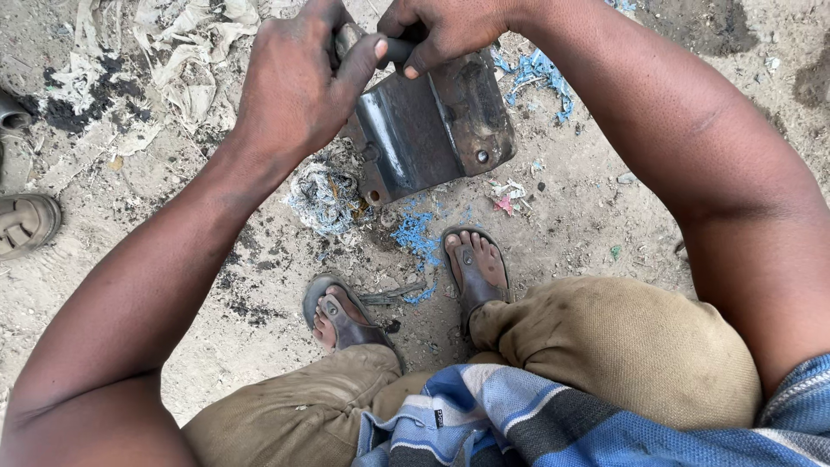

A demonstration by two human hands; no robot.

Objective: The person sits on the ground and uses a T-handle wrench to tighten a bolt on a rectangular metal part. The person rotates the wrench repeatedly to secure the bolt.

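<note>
The metal plate (432, 130) stands tilted on the sandy ground (588, 216); left hand (298, 82) and right hand (441, 30) both grip clamped on its handle (393, 50).

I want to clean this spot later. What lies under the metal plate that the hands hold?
Below the metal plate lies sandy ground with a tangled wad of fibres and blue scraps. The ground directly behind the plate is covered, so I cannot see it.

Khaki trousers (631, 346), blue striped shirt (519, 424), 2 dark sandals (471, 281).
</note>
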